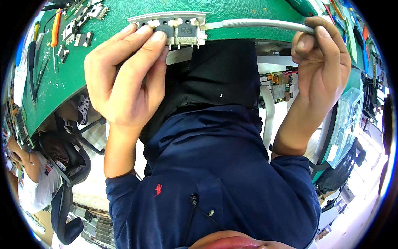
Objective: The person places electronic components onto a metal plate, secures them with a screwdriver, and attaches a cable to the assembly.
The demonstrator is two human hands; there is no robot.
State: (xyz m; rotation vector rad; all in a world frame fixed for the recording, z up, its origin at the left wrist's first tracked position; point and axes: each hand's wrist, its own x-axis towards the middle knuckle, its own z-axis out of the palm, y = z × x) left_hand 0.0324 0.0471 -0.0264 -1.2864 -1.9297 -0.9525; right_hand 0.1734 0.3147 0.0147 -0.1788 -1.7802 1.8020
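Note:
My left hand (126, 79) pinches the left part of a pale metal heatsink strip (200, 17) at the near edge of the green table. Black power transistors (186, 30) sit in a row along the strip, with short leads pointing toward me; my fingers cover some of them. On the right, my right hand (325, 62) grips the rear end of a slim silver hand tool (265, 25) with a rounded handle and a flat, narrow tip. That tip meets the strip's right end; I cannot tell whether it presses on it.
Several loose transistors (70, 32) lie on the green tabletop (116, 10) at the far left, beside an orange-handled screwdriver (56, 31). A clear plastic box (347, 120) stands at the right. Another person (39, 178) sits at the left, beside a black chair (74, 166).

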